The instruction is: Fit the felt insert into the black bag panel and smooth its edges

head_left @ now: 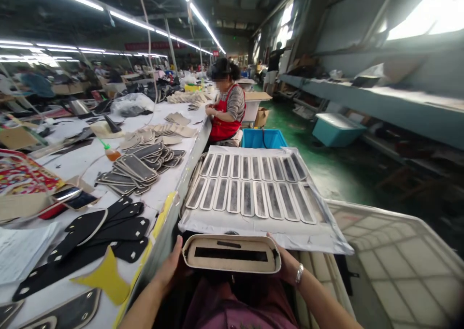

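So, low in the middle of the frame there's a cream piece point(232, 254) with a long black slot, held flat by both ends. The left hand point(169, 270) presses against its left end with the thumb up, and the right hand point(287, 266) is closed round the right end, a shiny band on that wrist. Both are snug on it, not spread wide.

Just above it lies a white sheet point(224, 226) carrying two rows of grey strips point(250, 189). On the left, a long worktable point(159, 193) has black cut shapes point(108, 232), a yellow scrap point(107, 276), fanned grey panels point(137, 167) and a small orange bottle point(111, 153). Further up the middle, a co-worker in a red apron point(228, 109) sits at the same table, with a blue bin point(263, 138) just beside. A white crate point(391, 251) fills the lower right.
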`<state>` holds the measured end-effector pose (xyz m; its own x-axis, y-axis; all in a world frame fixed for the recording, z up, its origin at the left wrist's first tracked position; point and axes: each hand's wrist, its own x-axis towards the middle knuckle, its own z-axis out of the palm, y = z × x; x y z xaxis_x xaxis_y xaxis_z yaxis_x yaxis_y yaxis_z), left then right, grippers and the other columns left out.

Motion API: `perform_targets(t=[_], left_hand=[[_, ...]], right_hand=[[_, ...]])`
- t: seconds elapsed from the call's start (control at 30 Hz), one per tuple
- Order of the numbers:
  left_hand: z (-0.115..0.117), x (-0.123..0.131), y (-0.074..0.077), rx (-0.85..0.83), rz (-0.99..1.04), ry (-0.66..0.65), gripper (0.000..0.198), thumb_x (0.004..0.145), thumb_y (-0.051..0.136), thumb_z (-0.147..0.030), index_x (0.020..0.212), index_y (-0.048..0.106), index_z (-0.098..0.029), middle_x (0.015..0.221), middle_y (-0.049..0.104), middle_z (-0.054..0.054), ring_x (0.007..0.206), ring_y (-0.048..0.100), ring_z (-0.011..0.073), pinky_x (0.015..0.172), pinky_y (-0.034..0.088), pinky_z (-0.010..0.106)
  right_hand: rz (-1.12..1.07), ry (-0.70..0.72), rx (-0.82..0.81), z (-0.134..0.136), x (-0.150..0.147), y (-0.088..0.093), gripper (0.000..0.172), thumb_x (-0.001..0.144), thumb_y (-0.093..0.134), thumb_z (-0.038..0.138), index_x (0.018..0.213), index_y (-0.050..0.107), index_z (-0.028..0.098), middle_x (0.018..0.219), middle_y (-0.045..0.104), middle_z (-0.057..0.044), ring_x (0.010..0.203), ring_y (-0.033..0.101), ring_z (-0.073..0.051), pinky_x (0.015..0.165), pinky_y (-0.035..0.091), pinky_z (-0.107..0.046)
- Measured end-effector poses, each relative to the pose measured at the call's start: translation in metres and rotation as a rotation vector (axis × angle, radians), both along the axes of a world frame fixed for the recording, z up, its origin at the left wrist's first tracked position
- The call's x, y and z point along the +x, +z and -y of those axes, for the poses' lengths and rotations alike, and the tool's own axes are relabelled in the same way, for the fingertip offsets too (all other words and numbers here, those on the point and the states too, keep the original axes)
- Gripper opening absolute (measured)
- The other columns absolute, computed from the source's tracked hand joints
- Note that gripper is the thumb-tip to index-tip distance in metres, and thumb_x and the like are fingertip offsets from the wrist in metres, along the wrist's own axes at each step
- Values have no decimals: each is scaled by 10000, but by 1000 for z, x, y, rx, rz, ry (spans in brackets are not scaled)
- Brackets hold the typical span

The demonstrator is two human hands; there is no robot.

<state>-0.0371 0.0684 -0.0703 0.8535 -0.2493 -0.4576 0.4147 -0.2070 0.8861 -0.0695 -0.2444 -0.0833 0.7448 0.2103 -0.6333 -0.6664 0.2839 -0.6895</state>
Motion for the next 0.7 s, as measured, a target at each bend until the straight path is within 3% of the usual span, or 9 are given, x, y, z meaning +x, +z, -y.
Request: perform_targets(t=[0.03, 0.1, 0.2, 0.27, 0.37, 0.47, 0.53, 0.7], left_hand=[[-6, 0, 4, 17, -46, -1, 684, 780, 292, -730, 1042, 620, -189, 911, 656, 87, 934, 599, 248, 703, 497, 331], [-15, 5, 9, 208, -77, -81, 638, 751, 384, -705, 938, 645, -154, 805, 657, 91, 832, 616, 259, 648, 483, 318], [-22, 21, 12, 505, 105, -310, 474, 738, 468, -576, 670, 627, -135, 600, 604, 99, 628, 601, 253, 561, 444, 308], [-22, 29, 14, 582, 229, -420, 392, 740, 463, -488, 578, 581, -151, 581, 592, 104, 605, 596, 245, 562, 444, 305], [-18, 32, 21, 665, 169, -498, 414, 805, 345, -429, 544, 521, -160, 547, 574, 110, 533, 591, 236, 514, 452, 314], [-12, 27, 30, 802, 64, -557, 492, 868, 200, -308, 481, 460, -152, 459, 513, 98, 425, 547, 201, 448, 437, 293], [-8, 24, 36, 888, 57, -584, 487, 860, 212, -234, 431, 425, -146, 433, 484, 90, 387, 511, 173, 429, 422, 270], [-4, 23, 48, 960, 145, -571, 429, 862, 249, -246, 563, 526, -115, 583, 600, 142, 479, 575, 210, 490, 452, 303]], right_hand=[[-35, 1, 7, 2, -4, 4, 697, 785, 312, 738, 880, 637, 130, 792, 673, -124, 736, 649, -214, 716, 514, -351], [-2, 37, -80, 6, -10, 15, 734, 774, 270, 767, 939, 615, 140, 839, 668, -111, 759, 643, -204, 697, 519, -342], [170, 211, -449, 11, -13, 33, 609, 751, 432, 715, 923, 602, 156, 872, 661, -80, 773, 632, -194, 647, 529, -312], [212, 309, -678, 13, -11, 40, 461, 698, 611, 595, 791, 607, 144, 774, 656, -67, 697, 623, -190, 574, 519, -276], [155, 354, -862, 11, -5, 40, 324, 744, 625, 430, 601, 549, 150, 495, 569, -39, 475, 569, -164, 476, 475, -256], [69, 427, -962, 4, 2, 34, 356, 861, 461, 331, 554, 513, 158, 341, 461, -13, 325, 492, -144, 414, 448, -251], [26, 479, -989, 0, 5, 33, 403, 898, 371, 281, 541, 505, 148, 313, 440, -12, 276, 456, -136, 377, 434, -244], [-4, 507, -977, -5, 4, 42, 413, 928, 295, 258, 602, 520, 139, 341, 484, -23, 301, 504, -152, 386, 462, -243]])
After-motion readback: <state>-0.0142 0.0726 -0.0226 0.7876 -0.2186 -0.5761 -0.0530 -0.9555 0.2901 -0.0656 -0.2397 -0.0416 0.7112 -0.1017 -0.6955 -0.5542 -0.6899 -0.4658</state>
